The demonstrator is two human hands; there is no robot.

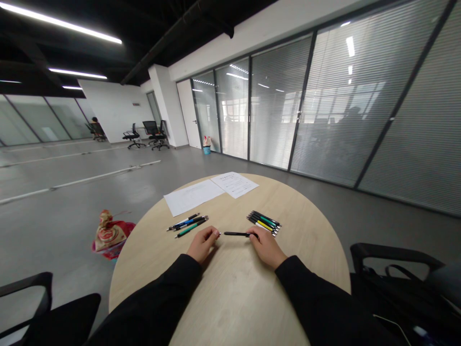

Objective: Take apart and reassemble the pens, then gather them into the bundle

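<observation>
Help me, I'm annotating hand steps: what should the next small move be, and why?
Probably draw the left hand straight back from the dark pen while the right hand holds firm. The left hand is at the pen's silvery end, the right hand at the other, and the pen runs straight between them. Whether a part would come off is unclear.

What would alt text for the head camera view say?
Two hands, left and right, hold a black pen between them over a round wooden table, with pens grouped on both sides and two printed sheets beyond.
</observation>
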